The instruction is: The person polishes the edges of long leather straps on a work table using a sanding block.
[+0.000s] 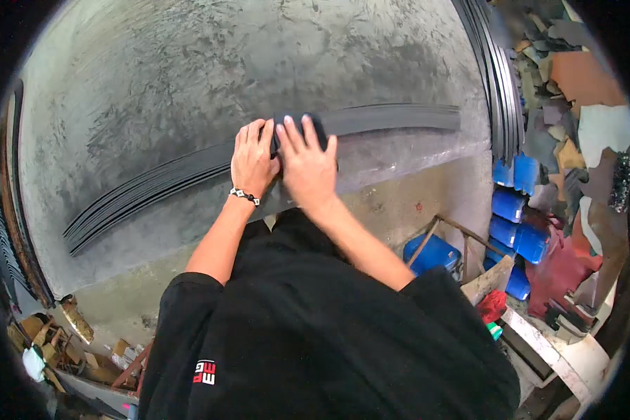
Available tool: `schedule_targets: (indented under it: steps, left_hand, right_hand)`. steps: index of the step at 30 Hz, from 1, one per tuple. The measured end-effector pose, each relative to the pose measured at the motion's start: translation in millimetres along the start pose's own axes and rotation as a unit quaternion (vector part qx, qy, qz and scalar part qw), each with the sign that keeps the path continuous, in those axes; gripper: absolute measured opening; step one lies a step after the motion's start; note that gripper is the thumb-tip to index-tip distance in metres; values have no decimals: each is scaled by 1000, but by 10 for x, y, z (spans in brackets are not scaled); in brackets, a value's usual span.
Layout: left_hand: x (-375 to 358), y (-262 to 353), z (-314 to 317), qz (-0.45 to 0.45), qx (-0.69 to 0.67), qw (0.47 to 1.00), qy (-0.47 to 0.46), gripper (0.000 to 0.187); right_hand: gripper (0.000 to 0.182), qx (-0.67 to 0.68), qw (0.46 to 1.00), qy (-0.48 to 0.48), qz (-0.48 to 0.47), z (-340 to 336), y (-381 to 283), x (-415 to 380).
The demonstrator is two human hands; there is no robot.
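Observation:
A long bundle of thin, dark grey flexible strips (399, 119) lies in a shallow curve across the table. My left hand (253, 159), with a beaded bracelet at the wrist, is closed over the middle of the bundle, fingers bent across it. Right beside it, my right hand (306, 168) is slightly blurred and curls over a black piece (320, 131) lying across the strips. Most of that piece is hidden under the fingers, so its exact kind cannot be made out. Both thumbs are largely covered.
The grey, scuffed table (259, 63) spreads beyond the strips. More long dark strips (497, 77) hang over its right edge. Blue plastic containers (514, 231) stand at the right, near piles of leather-like scraps (584, 77). Boxes and clutter (108, 364) sit at lower left.

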State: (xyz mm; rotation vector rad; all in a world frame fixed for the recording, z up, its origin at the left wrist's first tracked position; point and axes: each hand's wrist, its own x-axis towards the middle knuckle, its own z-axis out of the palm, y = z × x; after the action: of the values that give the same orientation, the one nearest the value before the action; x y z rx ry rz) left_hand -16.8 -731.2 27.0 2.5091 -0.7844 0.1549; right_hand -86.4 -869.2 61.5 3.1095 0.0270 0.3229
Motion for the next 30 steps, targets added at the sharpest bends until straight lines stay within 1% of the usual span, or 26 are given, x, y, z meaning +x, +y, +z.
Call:
schedule_targets:
  steps: [1,3,4,5,6,8,10,11,12,13,14,15,16,18,19,20,21,22,23,25,26,27,28,30]
  left_hand:
    - [-20,41,-15,-13,-16,1000,9,73]
    - [-15,136,-67,-33,22,999,25,72]
    - [-16,163,-88,-45,41,998,33,72]
    - [-30,153,-56,-54,44,997,36,72]
    - [-33,139,-32,-51,46,997,40,72]
    - [-43,126,-8,-47,47,997,43,73]
    - [-44,79,-2,-33,47,998,22,74]
    - [-68,30,55,-26,55,998,18,76]
    - [-87,-19,65,-17,63,998,13,77]
    - [-93,-35,9,-21,34,999,7,82]
    - [-101,-62,-35,-44,-48,997,33,87]
    - [-113,-149,-161,-43,-37,998,24,87]
    - [-168,-252,-342,-43,-28,999,12,87]
    - [-305,-529,-643,-57,57,995,-53,83]
    - [-354,-642,-700,-50,61,996,-50,81]
    - [-385,-723,-717,-43,64,996,-46,80]
    - [-421,-747,-697,-38,58,997,-41,80]
    - [-441,-745,-661,-33,52,997,-36,81]
    - [-410,-760,-630,-26,48,998,-25,81]
    - [-402,-782,-609,-14,73,997,-33,83]
    - [-431,-807,-613,-7,86,995,-41,84]
    - [-449,-861,-551,7,99,995,-14,89]
    - [-495,-897,-505,3,78,997,-6,90]
    - [-497,-822,-499,-17,36,999,19,90]
  right_hand:
    - [48,51,999,7,-9,-6,254,26]
    - [43,-22,998,-6,61,-138,927,96]
    - [42,-64,991,-11,119,-92,1312,68]
    - [40,-58,982,-16,181,-77,1665,50]
    - [40,-142,971,61,185,204,2005,-82]
    - [40,-143,958,34,246,194,1653,-19]
    - [44,-10,989,-26,144,-119,661,130]
    - [43,-22,997,-7,74,-27,158,14]
    - [42,-32,999,13,6,64,-151,-69]
    - [43,13,1000,19,9,43,-97,-52]
    - [43,58,998,24,11,-8,56,-31]
    - [43,13,999,13,29,-177,291,31]
    - [43,-28,995,-19,93,-137,654,4]
    - [39,-103,969,-40,222,-49,1468,-109]
    - [38,-105,959,-3,265,83,1819,-219]
    - [37,-108,945,36,306,228,2010,-284]
    - [47,-132,937,-35,320,194,1815,-192]
    - [47,-127,949,-40,287,263,1435,-173]
    - [49,-93,974,-42,205,60,661,10]
    - [52,36,991,-105,78,-190,-536,95]
    - [49,65,998,-15,-8,-86,-953,-48]
    - [49,63,997,20,-44,-46,-1131,-142]
    - [49,39,999,-7,-32,-28,-988,-181]
    - [49,-10,998,-60,-23,-248,-157,-38]
